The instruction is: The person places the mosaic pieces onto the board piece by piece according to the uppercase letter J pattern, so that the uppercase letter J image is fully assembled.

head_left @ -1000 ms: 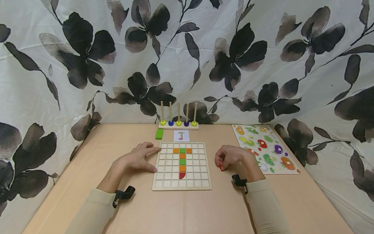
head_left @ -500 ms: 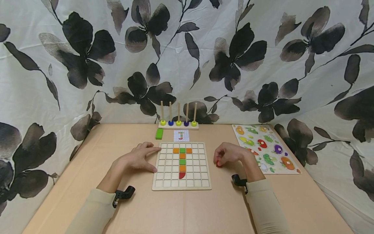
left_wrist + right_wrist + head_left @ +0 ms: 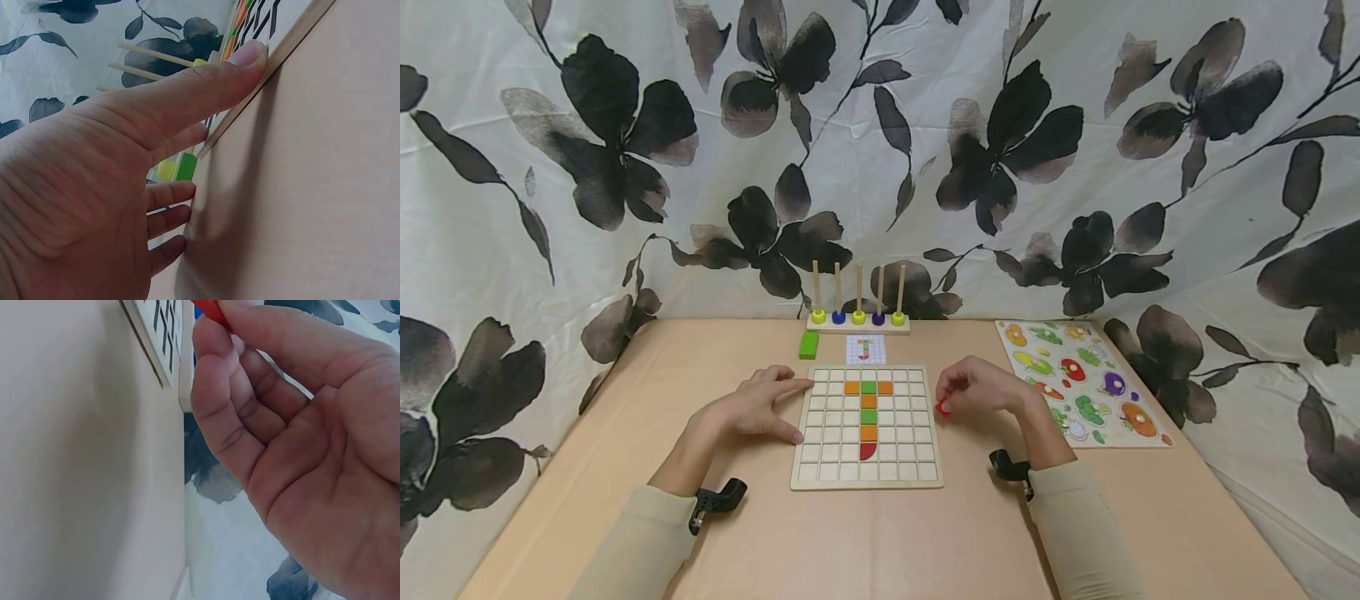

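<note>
A wooden grid board (image 3: 820, 484) lies mid-table with orange and green square tiles (image 3: 868, 401) forming a T shape. Below their column sits a red tile (image 3: 868, 451) with a rounded corner. My left hand (image 3: 752, 406) rests at the board's left edge, thumb and fingertip touching it; the left wrist view shows the thumb on the rim and the other fingers straight. Beside the board's right edge, my right hand (image 3: 981, 387) pinches a small red tile (image 3: 212, 311) between thumb and forefinger, partly covered by the fingertips. Its other fingers are curled.
Behind the board lies a small pattern card (image 3: 866, 349), with a green block (image 3: 808, 344) to its left. A peg stand (image 3: 859, 325) with yellow and blue rings stands farther back. On the right lies a vegetable puzzle board (image 3: 1120, 437). A floral cloth hangs behind the table.
My right hand has moved left and slightly away from me, bringing the pinched red tile up to the grid board's right edge. My left hand has stayed in place.
</note>
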The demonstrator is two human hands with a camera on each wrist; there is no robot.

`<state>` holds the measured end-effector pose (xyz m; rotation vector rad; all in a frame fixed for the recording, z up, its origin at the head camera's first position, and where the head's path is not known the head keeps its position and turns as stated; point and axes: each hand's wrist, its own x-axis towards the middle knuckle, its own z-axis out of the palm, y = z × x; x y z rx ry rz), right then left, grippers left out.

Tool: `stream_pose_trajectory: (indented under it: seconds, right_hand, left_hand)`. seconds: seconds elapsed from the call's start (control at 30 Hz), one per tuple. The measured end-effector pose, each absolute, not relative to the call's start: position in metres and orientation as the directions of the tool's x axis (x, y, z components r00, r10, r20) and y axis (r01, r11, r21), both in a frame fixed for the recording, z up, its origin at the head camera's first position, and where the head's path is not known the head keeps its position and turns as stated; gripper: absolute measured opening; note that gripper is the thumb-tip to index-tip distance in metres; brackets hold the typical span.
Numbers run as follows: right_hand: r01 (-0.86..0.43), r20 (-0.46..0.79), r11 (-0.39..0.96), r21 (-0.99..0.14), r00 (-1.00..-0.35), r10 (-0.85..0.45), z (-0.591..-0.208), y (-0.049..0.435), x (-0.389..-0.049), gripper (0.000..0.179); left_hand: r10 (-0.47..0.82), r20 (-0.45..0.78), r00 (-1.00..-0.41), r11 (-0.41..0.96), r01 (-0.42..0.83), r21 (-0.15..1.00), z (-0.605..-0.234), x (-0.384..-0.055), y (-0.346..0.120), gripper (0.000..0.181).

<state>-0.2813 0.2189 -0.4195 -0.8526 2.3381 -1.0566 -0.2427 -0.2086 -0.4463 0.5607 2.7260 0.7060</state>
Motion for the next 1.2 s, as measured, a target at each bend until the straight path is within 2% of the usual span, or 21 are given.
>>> stream_pose_trajectory:
  seconds: [0.3,0.8,1.2]
  right_hand:
    - [-0.394,-0.089,0.473,-0.788,-0.688,-0.721,-0.420,0.208,-0.280,0.013]
    - [-0.439,-0.070,0.479,-0.760,-0.677,-0.732,-0.419,0.188,-0.273,0.019]
    - [-0.462,-0.036,0.444,-0.768,-0.661,-0.749,-0.421,0.169,-0.271,0.014]
  left_hand:
    - [0.428,-0.157,-0.890,0.807,0.298,0.511,-0.446,-0.241,-0.209,0.096]
    - [0.423,-0.161,-0.892,0.807,0.290,0.514,-0.447,-0.241,-0.209,0.096]
    - [0.427,-0.157,-0.891,0.811,0.300,0.502,-0.448,-0.243,-0.210,0.096]
